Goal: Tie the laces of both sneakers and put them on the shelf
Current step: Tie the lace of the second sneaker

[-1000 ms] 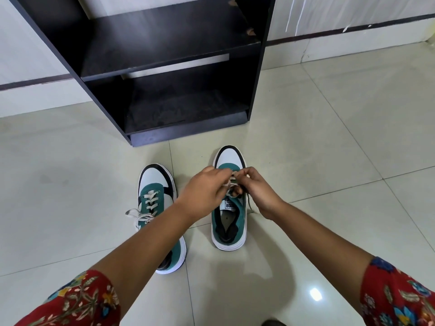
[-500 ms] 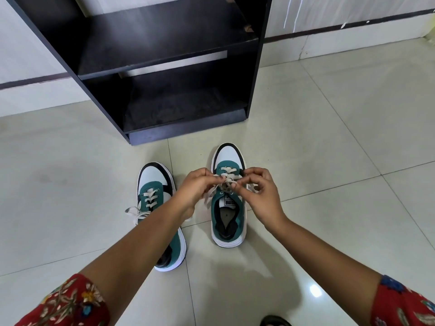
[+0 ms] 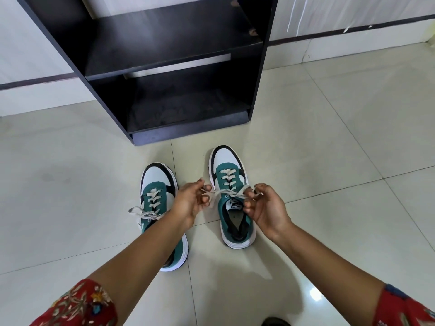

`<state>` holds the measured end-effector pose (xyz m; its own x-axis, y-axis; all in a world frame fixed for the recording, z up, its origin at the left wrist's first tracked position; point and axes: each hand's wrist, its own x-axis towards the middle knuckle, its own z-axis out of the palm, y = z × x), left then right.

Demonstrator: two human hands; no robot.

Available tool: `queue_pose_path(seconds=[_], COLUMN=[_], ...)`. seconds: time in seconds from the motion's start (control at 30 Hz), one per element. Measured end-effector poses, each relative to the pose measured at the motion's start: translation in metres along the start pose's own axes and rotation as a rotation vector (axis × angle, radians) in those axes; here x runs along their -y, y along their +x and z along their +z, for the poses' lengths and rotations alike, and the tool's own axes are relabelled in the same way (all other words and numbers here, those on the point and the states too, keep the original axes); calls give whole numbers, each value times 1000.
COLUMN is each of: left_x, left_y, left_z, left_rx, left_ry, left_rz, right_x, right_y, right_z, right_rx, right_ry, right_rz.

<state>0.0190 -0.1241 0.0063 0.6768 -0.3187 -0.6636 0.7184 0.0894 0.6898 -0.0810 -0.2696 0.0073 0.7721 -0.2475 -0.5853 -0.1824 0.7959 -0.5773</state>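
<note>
On the tiled floor before a black shelf (image 3: 164, 55), a person's left hand (image 3: 188, 203) and right hand (image 3: 266, 208) have drawn apart from a tight huddle half a second ago, each now pinching one end of the lace (image 3: 231, 192) and stretching it taut across the right sneaker (image 3: 231, 196). That likely cinches its knot. At nine o'clock of it, the left sneaker (image 3: 156, 198) sits with its bow seemingly tied. Both shoes stay at six o'clock of the shelf, unshelved.
</note>
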Motion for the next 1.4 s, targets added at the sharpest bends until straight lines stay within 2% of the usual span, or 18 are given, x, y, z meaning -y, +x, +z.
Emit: queue_pose_path(seconds=[0.1,0.23,0.4,0.47,0.6,0.83,0.93,1.03,1.07,1.13,1.2,1.23,1.33,1.4], left_x=[3,7,4,3,3,7,6,6,7,10,16,20,35,46], left_y=[4,5,7,8,9,8,0,-15,-21,-35,-53,-62,-86,-97], left_z=[-2,-1,-2,-1,-5,-4,-5,-10,-13,-20,-33,-42,-69,-84], left_rx=[-50,-138,-152,-132,-111,-176,-144,-171,-183,-186,-202,-230,-364,-455], left_ry=[266,414,612,672,644,612,610,713,724,747,808,873,1102,1142], left_rz=[141,209,366,379,353,300,254,340,403,517,624,686,790,704], right_x=[-3,-4,-3,-4,-4,1,8,12,13,13,11,8,-3,-10], right_y=[7,11,15,16,17,14,7,-5,-11,-26,-44,-53,-67,-69], right_z=[-4,-11,-13,-15,-18,-24,-21,-16,-15,-15,-12,-10,-6,-7], right_rx=[-62,-75,-109,-123,-112,-90,-69,-168,-232,-305,-243,-185,-52,-19], right_ry=[-28,166,187,191,174,34,-216,-464,-586,-932,-1289,-1465,-1906,-2075], right_rz=[-65,-20,1,13,35,58,82,4,-67,-341,-592,-615,-388,-230])
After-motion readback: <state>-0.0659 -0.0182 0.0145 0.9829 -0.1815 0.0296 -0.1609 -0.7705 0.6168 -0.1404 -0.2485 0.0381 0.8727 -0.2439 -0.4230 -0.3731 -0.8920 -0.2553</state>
